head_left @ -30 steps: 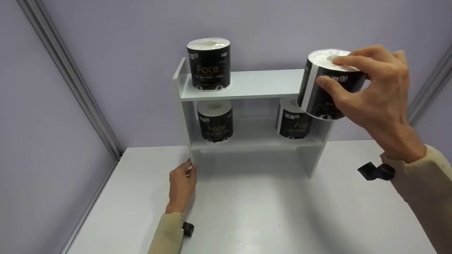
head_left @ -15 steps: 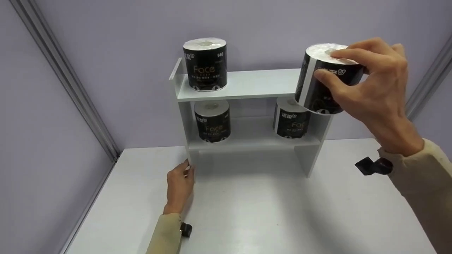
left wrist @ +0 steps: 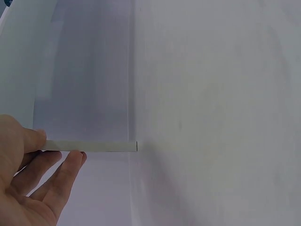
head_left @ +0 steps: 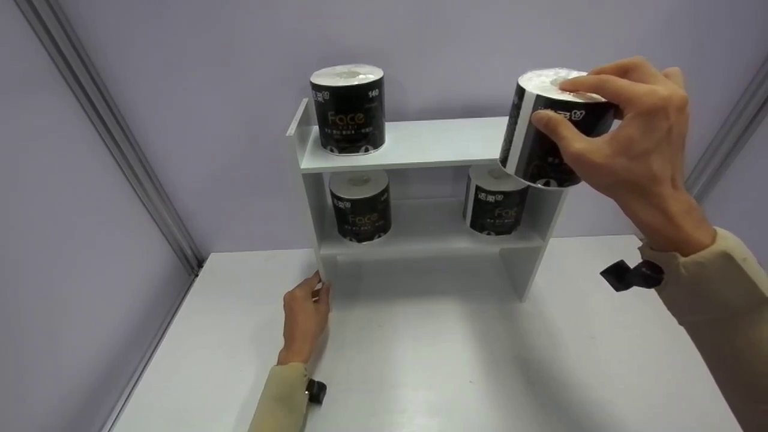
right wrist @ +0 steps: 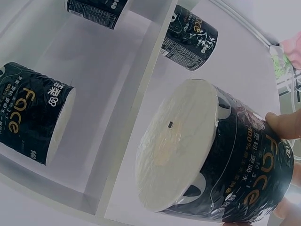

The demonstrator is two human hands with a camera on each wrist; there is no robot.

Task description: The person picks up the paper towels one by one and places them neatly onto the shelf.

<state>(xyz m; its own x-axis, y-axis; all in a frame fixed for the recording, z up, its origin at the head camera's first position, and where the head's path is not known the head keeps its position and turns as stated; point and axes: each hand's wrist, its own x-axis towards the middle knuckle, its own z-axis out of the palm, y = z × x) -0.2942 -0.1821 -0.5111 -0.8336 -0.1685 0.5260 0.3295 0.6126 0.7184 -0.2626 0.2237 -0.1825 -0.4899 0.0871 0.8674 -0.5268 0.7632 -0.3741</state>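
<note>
My right hand grips a black-and-white wrapped paper roll, thumb on its side and fingers at its top. In the right wrist view the roll's white end faces the shelf, and a gap shows between the two. A white two-tier shelf stands at the back of the table. Low on its left side panel, my left hand pinches the edge between thumb and fingers. One more roll stands upright at the left of the top board.
On the lower board stand two similar rolls, one left and one right. The white table extends in front of the shelf. Purple-grey walls rise behind and at the left.
My right hand has lifted the paper roll slightly upward and a little left. My left hand keeps its pinch on the shelf panel, and the view has shifted slightly.
</note>
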